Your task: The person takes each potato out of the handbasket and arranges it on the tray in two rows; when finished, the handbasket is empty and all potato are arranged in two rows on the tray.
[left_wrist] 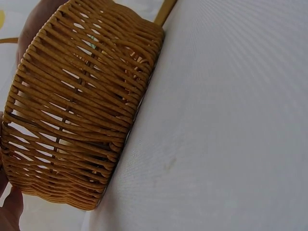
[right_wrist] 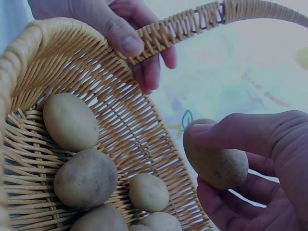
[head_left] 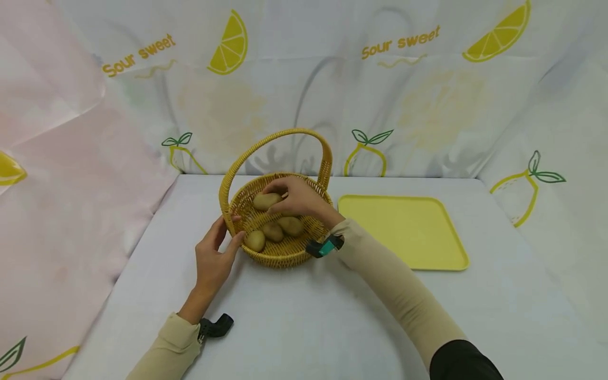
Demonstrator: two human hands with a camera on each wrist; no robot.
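A yellow wicker basket (head_left: pixel 280 261) with a tall arched handle stands on the white table. My left hand (head_left: pixel 212 259) grips its left rim at the foot of the handle, thumb inside and fingers outside, as the right wrist view shows. Over the basket, my right hand (head_left: pixel 302 198) holds a potato (right_wrist: pixel 215 161) between thumb and fingers. Several other potatoes lie on the basket floor, among them a pale one (right_wrist: pixel 71 121) and a browner one (right_wrist: pixel 86 178). In the left wrist view the woven side (left_wrist: pixel 77 106) hides the contents.
To the right of the basket lies a flat yellow tray (head_left: pixel 404 232). A white cloth printed with lemons (head_left: pixel 285 95) hangs behind the table, and similar cloth hangs at both sides. The basket's handle (head_left: pixel 275 136) arches above the right hand.
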